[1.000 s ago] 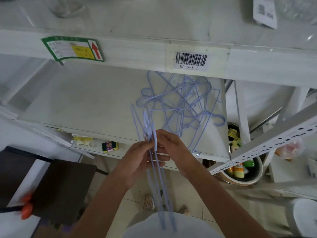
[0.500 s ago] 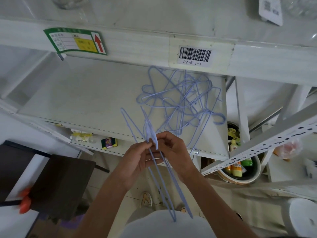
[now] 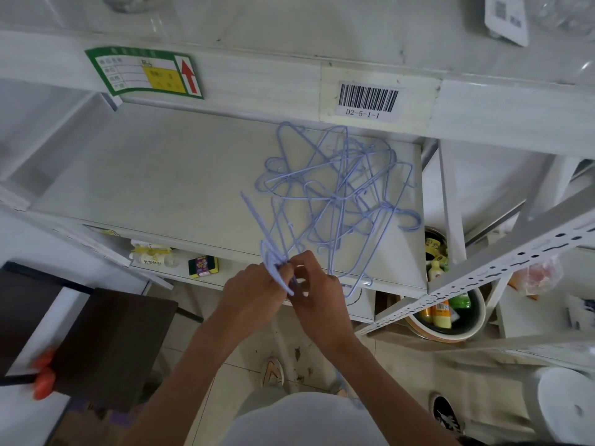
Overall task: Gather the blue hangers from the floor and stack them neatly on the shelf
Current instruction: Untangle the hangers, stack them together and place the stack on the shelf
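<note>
A tangled pile of thin blue wire hangers (image 3: 341,191) lies on the right part of the white shelf (image 3: 154,178). One hook of the pile sticks out near the shelf's right edge. Both my hands meet just in front of the shelf's front edge. My left hand (image 3: 251,291) and my right hand (image 3: 314,286) pinch a small bunch of blue hangers (image 3: 270,246) by its hooks. The bunch points up and away, over the shelf, its far ends next to the pile.
A shelf beam with a barcode label (image 3: 367,99) and a green label (image 3: 145,72) runs overhead. A dark board (image 3: 106,346) sits at lower left. A round bowl of bottles (image 3: 447,313) stands lower right, behind a perforated white rail (image 3: 502,268). Tiled floor and my shoe (image 3: 272,371) lie below.
The bunch hung down below my hands toward my body; it has swung up and forward and now lies over the shelf. My hands moved slightly forward.
</note>
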The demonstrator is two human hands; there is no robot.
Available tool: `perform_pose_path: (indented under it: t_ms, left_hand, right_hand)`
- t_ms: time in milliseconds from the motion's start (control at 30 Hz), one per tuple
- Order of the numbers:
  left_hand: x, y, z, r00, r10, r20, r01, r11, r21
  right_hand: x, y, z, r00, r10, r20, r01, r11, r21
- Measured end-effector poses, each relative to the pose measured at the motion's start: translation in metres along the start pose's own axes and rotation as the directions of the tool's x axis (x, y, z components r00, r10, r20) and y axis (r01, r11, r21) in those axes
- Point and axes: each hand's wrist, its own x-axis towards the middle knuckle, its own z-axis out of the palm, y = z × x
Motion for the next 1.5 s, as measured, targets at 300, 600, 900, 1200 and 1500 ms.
perform_pose_path:
  t_ms: [300,600,900,1200,1500]
  left_hand:
    - [0.005,-0.036,-0.084,0.682,0.697,-0.221,-0.571,0.697,0.435]
    - [0.049,-0.020,-0.030,0.863,0.410,0.296,-0.133,0.749,-0.649]
    - [0.016,-0.006,0.009,0.976,0.207,0.063,-0.072,0.586,-0.807]
    - [0.001,-0.013,0.024,0.977,0.047,-0.209,-0.197,0.579,-0.791]
    - [0.002,-0.004,0.030,0.939,-0.152,-0.309,-0.243,0.340,-0.908]
  right_hand:
    - [0.043,-0.010,-0.056,0.919,-0.009,0.394,0.097,0.974,-0.204]
    - [0.099,-0.039,-0.087,0.872,-0.218,0.437,0.478,0.569,-0.669]
    - [0.028,-0.021,-0.013,0.935,0.355,-0.024,-0.348,0.926,0.146]
    - [0.024,-0.034,0.010,0.932,0.299,0.203,-0.361,0.756,0.545]
    - [0.043,-0.029,0.014,0.980,0.195,-0.040,-0.174,0.936,0.306]
